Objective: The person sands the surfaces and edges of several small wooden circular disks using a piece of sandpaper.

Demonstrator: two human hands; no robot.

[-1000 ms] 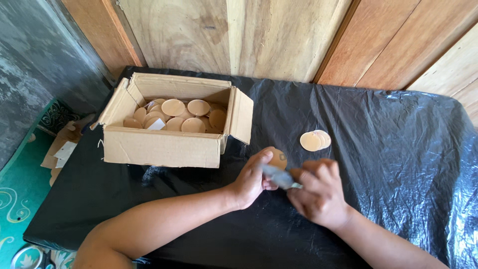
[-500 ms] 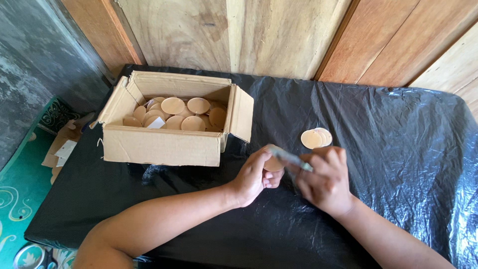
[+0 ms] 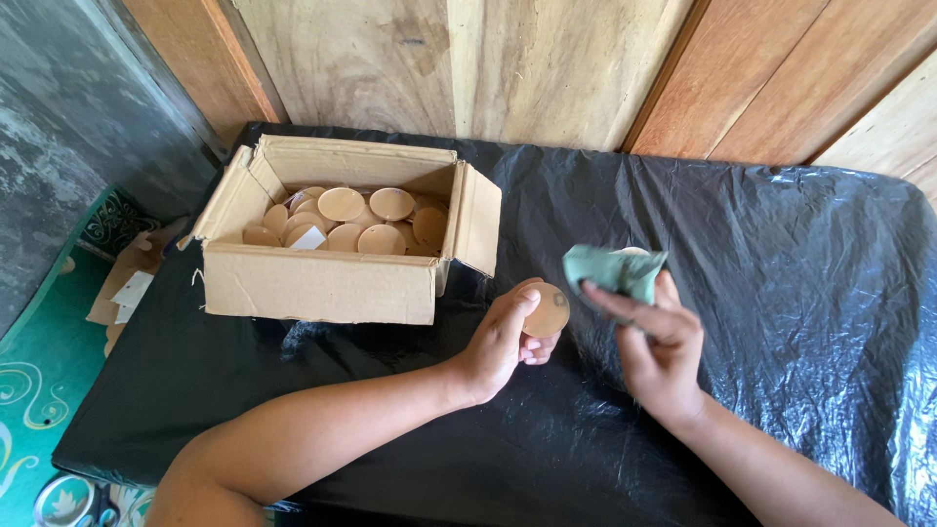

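So the left hand (image 3: 500,342) has its fingers wrapped around a small round wooden disc (image 3: 547,310), thumb over the top edge, holding it up just above the table. The right hand (image 3: 662,351) is pinching a folded green cloth (image 3: 615,270) between thumb and fingertips, lifted a bit higher and just to the right of the disc, not touching it. Behind the left hand sits an open cardboard box (image 3: 322,285) full of more discs (image 3: 342,204), all on a table covered in black plastic sheet (image 3: 800,254), with wooden wall boards (image 3: 547,68) at the back
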